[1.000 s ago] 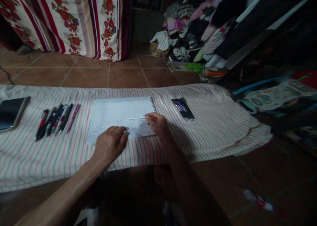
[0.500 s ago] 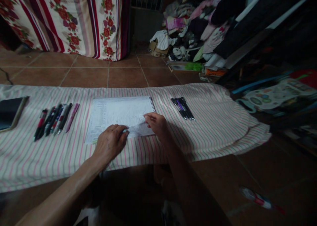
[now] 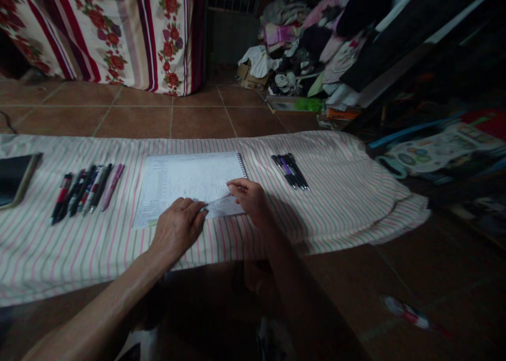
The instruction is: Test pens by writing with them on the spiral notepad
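Note:
A spiral-bound notebook lies on the striped cloth, its printed page facing up and its coil on the right. My left hand rests over the page's lower edge, fingers closed around a small pale end that is mostly hidden. Over the lower right of the page, my right hand is closed in a pinch. Between the two hands runs a faint, see-through streak, too dim to name. Several pens lie side by side left of the notebook. Another group of dark pens, one of them purple, lies to its right.
A dark tablet-like device sits at the left end of the striped cloth. Beyond it are a tiled floor, a floral curtain and a heap of clothes. A red-and-white item lies on the floor at right.
The whole view has shifted slightly. Both hands keep nearly the same pose over the notebook, and the pens lie as before.

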A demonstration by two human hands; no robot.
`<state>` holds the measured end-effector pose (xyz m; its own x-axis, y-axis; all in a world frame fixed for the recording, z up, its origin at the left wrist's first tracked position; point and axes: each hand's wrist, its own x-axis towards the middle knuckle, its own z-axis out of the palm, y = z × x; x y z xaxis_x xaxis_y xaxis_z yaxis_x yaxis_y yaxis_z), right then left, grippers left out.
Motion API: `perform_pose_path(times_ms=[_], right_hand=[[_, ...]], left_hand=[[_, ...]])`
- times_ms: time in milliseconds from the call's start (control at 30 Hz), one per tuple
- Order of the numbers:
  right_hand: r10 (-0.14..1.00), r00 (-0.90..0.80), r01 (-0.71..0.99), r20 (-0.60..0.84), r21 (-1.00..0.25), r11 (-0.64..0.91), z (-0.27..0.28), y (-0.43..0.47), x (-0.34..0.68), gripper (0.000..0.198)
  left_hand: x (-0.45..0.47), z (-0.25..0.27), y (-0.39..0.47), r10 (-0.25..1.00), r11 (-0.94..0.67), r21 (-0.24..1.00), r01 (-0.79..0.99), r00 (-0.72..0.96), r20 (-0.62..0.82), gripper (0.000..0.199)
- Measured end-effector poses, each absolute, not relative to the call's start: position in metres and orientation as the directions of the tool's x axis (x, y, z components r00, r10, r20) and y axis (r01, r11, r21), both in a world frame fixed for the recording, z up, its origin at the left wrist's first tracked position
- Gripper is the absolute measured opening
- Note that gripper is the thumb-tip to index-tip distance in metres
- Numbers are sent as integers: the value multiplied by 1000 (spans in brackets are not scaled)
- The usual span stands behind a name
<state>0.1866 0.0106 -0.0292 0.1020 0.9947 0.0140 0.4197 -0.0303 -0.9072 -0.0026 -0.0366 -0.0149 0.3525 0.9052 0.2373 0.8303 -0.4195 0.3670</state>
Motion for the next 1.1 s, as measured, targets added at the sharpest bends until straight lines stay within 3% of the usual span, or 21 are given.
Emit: perform_pose_path(times_ms=[200, 400, 600, 700, 867, 1000, 1100], right_hand=[[989, 133, 463, 70, -886, 0, -25, 7, 190, 23], [989, 120, 428, 92, -903, 32, -23, 4, 185, 23], [984, -143, 270, 109, -952, 145, -9, -5, 168, 21], [956, -260, 233, 137, -952, 200, -7, -8, 162, 24], [921, -357, 223, 155, -943, 245, -7, -7, 154, 27], [915, -355, 180, 193, -946, 270, -7, -6, 146, 14], [958, -257, 130, 123, -978, 160, -8, -4, 142, 11]], left_hand=[[-4, -12, -38, 911, -408, 409, 816, 336, 238, 28], [-6, -9, -41, 939, -339, 373, 864, 285, 193, 34], [-9, -8, -36, 913, -401, 492, 773, 298, 277, 35], [-12, -6, -36, 913, -398, 492, 774, 284, 292, 37], [-14, -4, -41, 932, -358, 543, 760, 251, 263, 56], [-16, -7, -41, 932, -363, 599, 713, 261, 254, 60], [-17, -6, -38, 911, -395, 547, 738, 234, 341, 53]])
